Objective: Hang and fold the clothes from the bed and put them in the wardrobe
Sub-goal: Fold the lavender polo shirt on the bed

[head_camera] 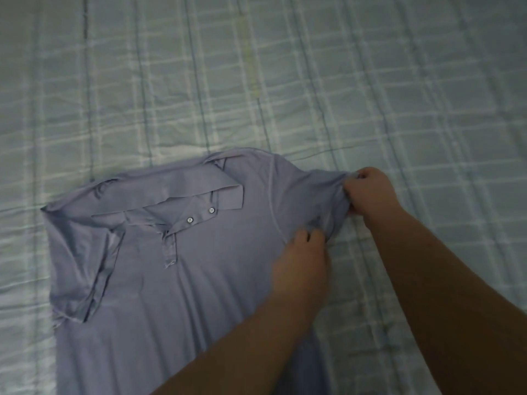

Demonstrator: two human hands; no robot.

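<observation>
A pale lilac polo shirt (199, 280) lies front up on the bed (256, 81), its collar (199, 186) toward the far side and its hem running out of view at the bottom edge. The bed wears a light checked cover, wrinkled in places. Two small buttons (189, 220) show on the open placket.

The sleeve (97, 269) on the left of the view is folded inward and lies flat on the chest. The other sleeve (322, 189) is stretched out sideways over the cover. The right hand (369, 192) grips the end of this sleeve, fingers curled round bunched cloth. The left hand (299, 260) rests on the shirt just below the sleeve seam, its fingertips pinching the fabric near the armpit (the blur hides how much cloth they hold).

Both bare forearms reach in from the lower right; the left one crosses over the lower body of the shirt and hides part of it.
</observation>
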